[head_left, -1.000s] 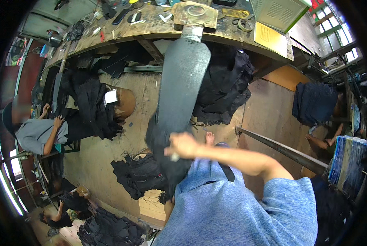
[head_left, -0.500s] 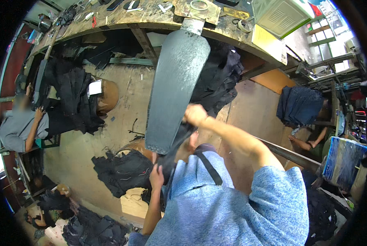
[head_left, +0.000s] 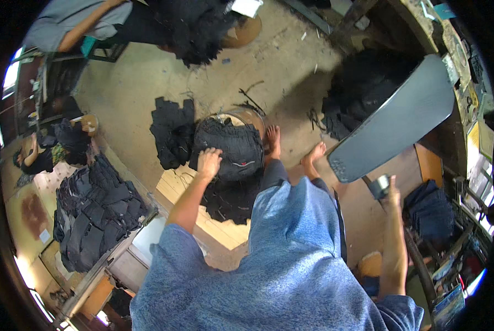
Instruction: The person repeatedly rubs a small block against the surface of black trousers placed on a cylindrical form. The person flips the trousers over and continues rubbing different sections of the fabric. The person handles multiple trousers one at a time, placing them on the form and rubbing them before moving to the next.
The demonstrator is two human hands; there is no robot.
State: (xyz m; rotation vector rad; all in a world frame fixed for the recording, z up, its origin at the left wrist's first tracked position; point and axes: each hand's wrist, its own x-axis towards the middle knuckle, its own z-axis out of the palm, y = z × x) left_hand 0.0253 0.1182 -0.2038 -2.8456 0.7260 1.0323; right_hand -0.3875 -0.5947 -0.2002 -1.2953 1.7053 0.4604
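My left hand [head_left: 209, 163] lies on a stack of black garments [head_left: 230, 146], its fingers spread over the cloth. The stack sits on a round-topped support [head_left: 250, 117] on the floor, and a small light-and-red mark shows on the upper garment. My right hand [head_left: 391, 194] is closed around a small dark thing with a silvery end [head_left: 379, 185], too blurred to name. That hand is just beyond the near end of a long grey tapered board [head_left: 399, 121], whose surface is bare.
Black cloth is heaped [head_left: 363, 91] under the board, with another garment [head_left: 172, 132] left of the stack. A dark garment pile [head_left: 98, 212] lies at left, dark blue cloth [head_left: 432, 209] at right. A worktable [head_left: 451, 33] runs along the upper right. A co-worker's arm [head_left: 87, 25] shows upper left.
My view has turned left and down. The black cloth at the board's near end is off it. My left hand has moved onto the garment stack; my right hand has moved away rightward.
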